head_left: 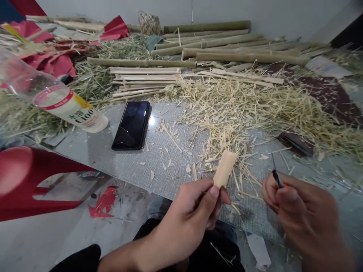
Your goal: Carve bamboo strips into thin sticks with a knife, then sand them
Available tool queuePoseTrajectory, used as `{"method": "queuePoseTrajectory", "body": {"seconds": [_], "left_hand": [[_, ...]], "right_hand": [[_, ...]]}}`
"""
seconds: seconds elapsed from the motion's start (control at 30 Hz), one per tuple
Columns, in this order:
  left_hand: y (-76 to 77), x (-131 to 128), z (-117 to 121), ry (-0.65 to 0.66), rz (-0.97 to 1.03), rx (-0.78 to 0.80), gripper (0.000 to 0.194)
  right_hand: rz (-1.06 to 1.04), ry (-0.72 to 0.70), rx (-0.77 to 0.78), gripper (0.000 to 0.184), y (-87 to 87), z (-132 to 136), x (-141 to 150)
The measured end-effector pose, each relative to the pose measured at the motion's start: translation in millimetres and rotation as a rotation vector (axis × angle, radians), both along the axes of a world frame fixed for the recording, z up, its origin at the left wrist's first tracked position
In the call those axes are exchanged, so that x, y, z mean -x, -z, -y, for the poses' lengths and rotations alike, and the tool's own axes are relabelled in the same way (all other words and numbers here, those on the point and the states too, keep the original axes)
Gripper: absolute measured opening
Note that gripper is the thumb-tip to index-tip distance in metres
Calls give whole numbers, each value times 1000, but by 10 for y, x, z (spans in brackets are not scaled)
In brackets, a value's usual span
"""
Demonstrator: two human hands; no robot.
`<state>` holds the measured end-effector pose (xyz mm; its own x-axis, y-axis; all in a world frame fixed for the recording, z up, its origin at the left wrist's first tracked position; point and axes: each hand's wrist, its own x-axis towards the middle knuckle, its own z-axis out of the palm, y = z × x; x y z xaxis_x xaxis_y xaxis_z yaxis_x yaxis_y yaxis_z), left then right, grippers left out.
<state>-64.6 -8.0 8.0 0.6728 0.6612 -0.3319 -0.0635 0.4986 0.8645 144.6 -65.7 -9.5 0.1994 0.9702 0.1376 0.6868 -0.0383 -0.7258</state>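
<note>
My left hand (195,211) pinches a short, flat strip of pale bamboo (227,164) between thumb and fingers, above the table's near edge. The strip tilts up and away, its far end free. To the right, my right hand (300,207) is closed around a knife (277,178) with a dark handle and a bit of red. Its thin blade points away from me and is hard to make out. Knife and strip are apart. Beyond both hands lies a heap of thin bamboo shavings (227,109).
A black phone (132,124) lies left of the shavings on the grey table (170,166). Left of it a plastic bottle (82,113) leans. Bamboo poles (249,57) and split strips (147,71) lie along the back. A red stool (25,177) stands lower left. A dark case (296,142) is at right.
</note>
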Motion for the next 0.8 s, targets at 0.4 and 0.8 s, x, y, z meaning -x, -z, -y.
{"method": "queuePoseTrajectory", "body": {"seconds": [0.4, 0.8], "left_hand": [[-38, -14, 5, 9, -15, 38, 32], [-43, -21, 3, 1, -29, 24, 33]], "right_hand": [[-151, -20, 44, 58, -9, 7, 56], [-187, -9, 63, 63, -17, 23, 56]]}}
